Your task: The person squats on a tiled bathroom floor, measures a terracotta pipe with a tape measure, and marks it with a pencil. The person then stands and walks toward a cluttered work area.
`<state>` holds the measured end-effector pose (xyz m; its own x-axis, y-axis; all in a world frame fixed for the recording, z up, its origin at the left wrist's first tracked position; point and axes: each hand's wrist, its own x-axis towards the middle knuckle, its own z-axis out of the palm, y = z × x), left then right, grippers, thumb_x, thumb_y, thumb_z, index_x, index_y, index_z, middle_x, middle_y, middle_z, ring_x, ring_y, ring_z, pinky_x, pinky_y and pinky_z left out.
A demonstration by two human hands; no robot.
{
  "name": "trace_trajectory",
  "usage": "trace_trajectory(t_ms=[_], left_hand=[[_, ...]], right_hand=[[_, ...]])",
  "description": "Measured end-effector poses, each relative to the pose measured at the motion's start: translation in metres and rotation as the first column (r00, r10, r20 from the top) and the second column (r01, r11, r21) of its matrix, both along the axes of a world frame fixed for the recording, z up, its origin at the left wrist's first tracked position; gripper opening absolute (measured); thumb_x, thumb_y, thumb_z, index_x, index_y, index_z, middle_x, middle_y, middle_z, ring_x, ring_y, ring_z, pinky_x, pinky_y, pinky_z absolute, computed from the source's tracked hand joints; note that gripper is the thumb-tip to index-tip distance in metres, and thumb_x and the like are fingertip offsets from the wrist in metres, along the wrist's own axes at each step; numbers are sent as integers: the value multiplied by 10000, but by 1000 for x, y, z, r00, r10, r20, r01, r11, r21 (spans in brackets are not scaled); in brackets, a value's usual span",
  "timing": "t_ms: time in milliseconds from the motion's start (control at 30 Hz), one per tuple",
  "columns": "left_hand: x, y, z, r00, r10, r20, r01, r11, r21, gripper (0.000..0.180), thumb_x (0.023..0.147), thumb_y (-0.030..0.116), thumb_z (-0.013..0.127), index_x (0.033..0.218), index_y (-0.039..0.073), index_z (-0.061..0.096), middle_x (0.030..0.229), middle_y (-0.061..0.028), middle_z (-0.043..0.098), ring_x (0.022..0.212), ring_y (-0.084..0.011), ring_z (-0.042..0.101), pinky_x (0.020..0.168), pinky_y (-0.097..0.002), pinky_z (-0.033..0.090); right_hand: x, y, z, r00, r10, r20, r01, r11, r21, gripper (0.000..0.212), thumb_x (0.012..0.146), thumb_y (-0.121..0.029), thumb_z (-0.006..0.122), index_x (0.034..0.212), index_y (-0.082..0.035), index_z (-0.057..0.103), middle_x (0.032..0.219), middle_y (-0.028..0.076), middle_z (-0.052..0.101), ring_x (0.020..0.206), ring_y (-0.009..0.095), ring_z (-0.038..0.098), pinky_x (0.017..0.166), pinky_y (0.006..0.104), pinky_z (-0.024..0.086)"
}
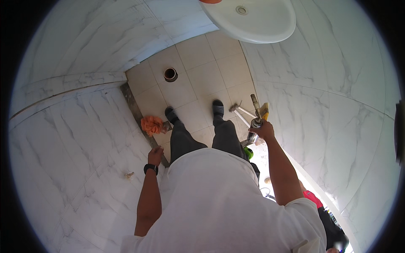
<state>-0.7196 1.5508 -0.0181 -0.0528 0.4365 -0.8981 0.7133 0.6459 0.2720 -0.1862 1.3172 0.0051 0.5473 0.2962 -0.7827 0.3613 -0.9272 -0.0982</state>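
Observation:
My right hand is wrapped round a small canister with a long metal nozzle tube on top, like a hand-held gas torch. The nozzle points away from me, near the right wall. My left hand, with a dark watch on its wrist, hangs at my left side. Its fingers are curled in, and nothing shows in them. Just beyond the canister are white sticks or handles with a greyish head at the far end. A yellow-edged tool is partly hidden behind the nozzle.
A crumpled orange cloth or bag lies by the left floor edge. A short open pipe or pot stands on the tiled floor. A white washbasin juts out ahead. Marble-patterned walls close in. Another person's red garment shows behind right.

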Motion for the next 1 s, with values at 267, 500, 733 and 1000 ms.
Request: trace_trajectory(t_ms=[267, 500, 733, 1000], left_hand=[[-98, 61, -37, 993, -74, 87, 72, 997, 29, 514, 959, 368, 694, 1319, 4, 645, 1159, -133, 728, 1009, -203, 708, 864, -333, 540], [-186, 89, -32, 995, 95, 31, -97, 991, 89, 502, 944, 373, 708, 1308, 31, 653, 1114, -111, 727, 956, -192, 713, 755, -328, 549], [-203, 45, -43, 986, 161, 30, -160, 986, -37, 502, 942, 368, 710, 1301, 22, 653, 1070, -105, 730, 890, -185, 713, 712, -320, 549], [-179, 35, -20, 999, 28, 18, -25, 993, -116, 526, 936, 372, 722, 1303, 2, 651, 1071, -137, 746, 896, -196, 723, 763, -331, 561]], right_hand=[[-73, 48, 48, 990, -43, 131, 48, 998, -39, 772, 600, -508, 927, 1174, -54, 680, 1114, 173, 738, 1062, 331, 716, 911, 450, 571], [-115, 88, 74, 988, -32, 154, 33, 999, -6, 764, 588, -484, 932, 1182, -70, 688, 1101, 166, 741, 1039, 318, 723, 904, 446, 571], [-132, 117, 73, 987, -19, 160, 6, 996, 85, 740, 588, -445, 941, 1168, -56, 696, 1050, 150, 752, 1013, 321, 727, 883, 443, 574], [-141, 124, 61, 988, 11, 153, -26, 994, 102, 859, 600, -477, 942, 1293, -71, 640, 1150, 183, 679, 1082, 342, 685, 911, 453, 554]])
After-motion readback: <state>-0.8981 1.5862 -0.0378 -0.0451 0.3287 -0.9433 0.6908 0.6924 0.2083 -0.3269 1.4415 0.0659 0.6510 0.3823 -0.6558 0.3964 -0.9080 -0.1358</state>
